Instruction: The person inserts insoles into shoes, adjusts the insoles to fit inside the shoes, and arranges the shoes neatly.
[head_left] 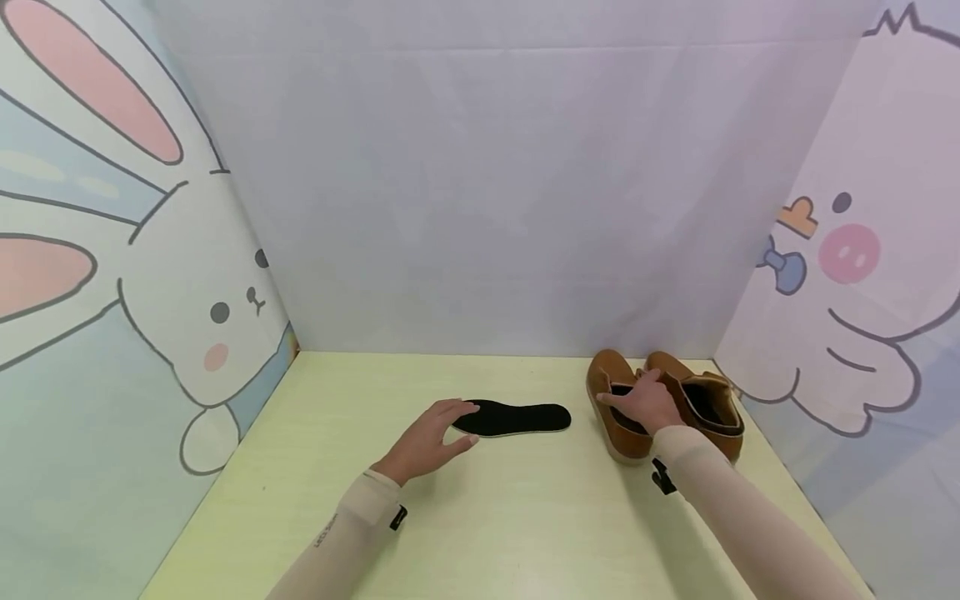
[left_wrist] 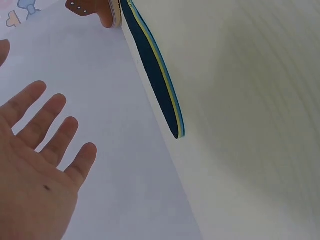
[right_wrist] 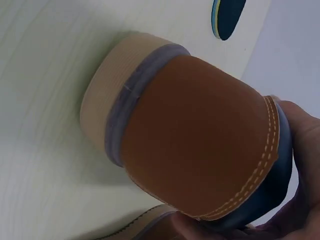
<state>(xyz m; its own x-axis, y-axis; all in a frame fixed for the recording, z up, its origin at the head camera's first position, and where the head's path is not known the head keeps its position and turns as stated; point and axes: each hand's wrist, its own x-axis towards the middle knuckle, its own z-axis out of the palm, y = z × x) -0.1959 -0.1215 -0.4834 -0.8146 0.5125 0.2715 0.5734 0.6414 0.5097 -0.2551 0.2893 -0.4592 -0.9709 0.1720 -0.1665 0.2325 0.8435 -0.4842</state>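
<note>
Fingers of your left hand [head_left: 431,442] are spread and relaxed, holding nothing, raised over the rounded left end of the black insole [head_left: 521,418]; your right hand [head_left: 647,407] grips the left shoe [head_left: 627,443] around its opening — thumb along one side, fingers along the other. Beige sleeves [head_left: 757,521] run from the bottom edge up to your wrists, each with a small black piece [head_left: 663,477] at the cuff. Beneath your arms spreads a pale yellow tabletop [head_left: 510,517] with faint grain, darkened softly by your shadows. Farther along it, the insole lies flat and crosswise to you, apart from the shoes and to their left; your left wrist view shows thin blue and yellow layers along its edge. Just right of the gripped shoe stands the right shoe [head_left: 675,377], also brown, its toe toward the back. Walls close in on both sides of your table: a left panel [head_left: 176,321] printed with a white rabbit, and a right panel [head_left: 892,200] with a white, pink-cheeked character wearing a blue bow. Farthest from you, a pale greyish-lilac backdrop [head_left: 480,200] rises behind the table's far edge — lightly wrinkled, with a level crease near its top.
</note>
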